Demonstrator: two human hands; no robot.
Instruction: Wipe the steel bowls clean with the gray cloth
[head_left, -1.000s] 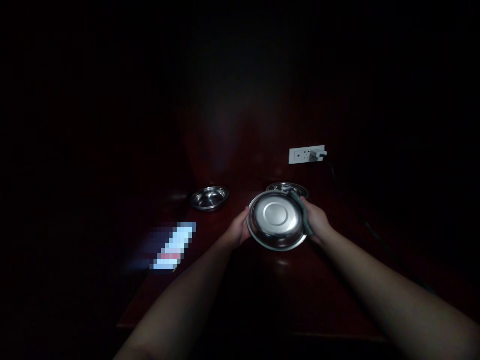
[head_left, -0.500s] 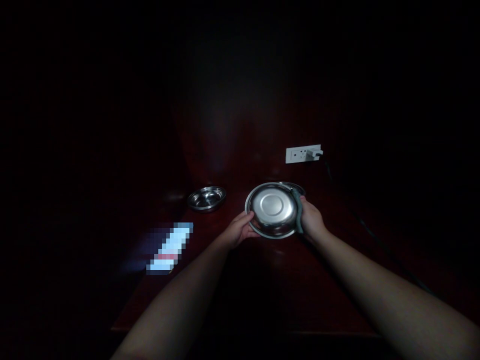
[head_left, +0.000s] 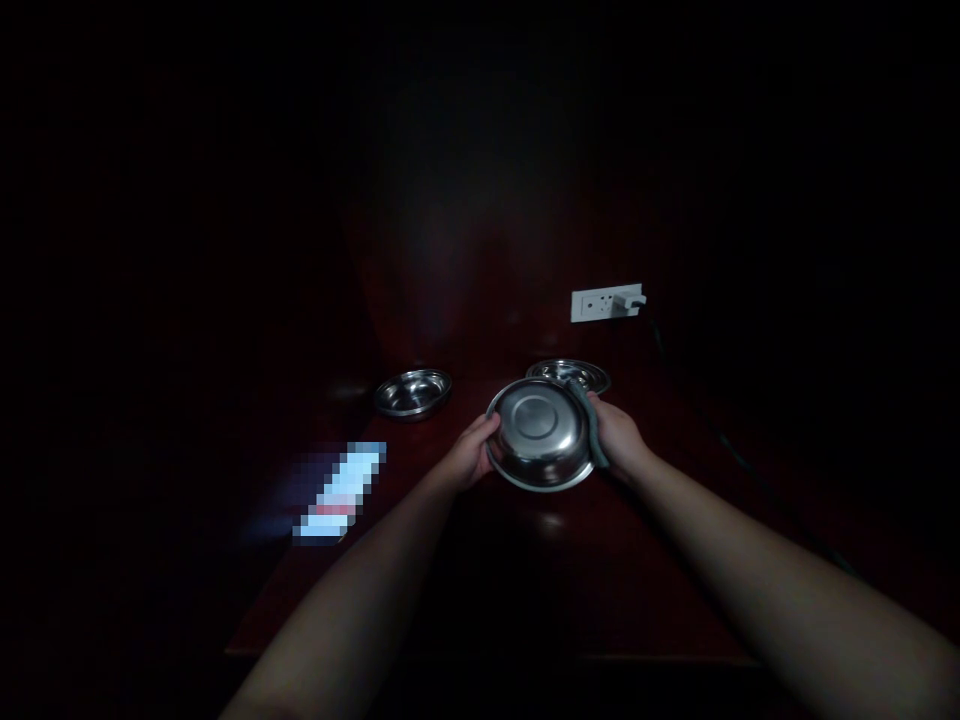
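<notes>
Steel bowl, held bottom-side toward the viewer and tilted, appears raised above a dark red worktop. At its nine o'clock, the left hand has its fingers clamped on the rim, thumb on the outside. At three o'clock, the right hand presses a grey-green cloth to the side; its fingers are mostly hidden, but seem closed on the cloth.

Clock positions are taken from the held bowl. Smooth metal could slide against the cloth, and a loosened left grip could let the rim drop. Dim light makes clearances hard to judge. A shiny dish sits close behind at one o'clock, so a push forward could knock it. A second bowl lies well apart, between nine and ten; a blurred bright object lies between eight and nine. The worktop's front edge runs across six o'clock, with open room before it.
</notes>
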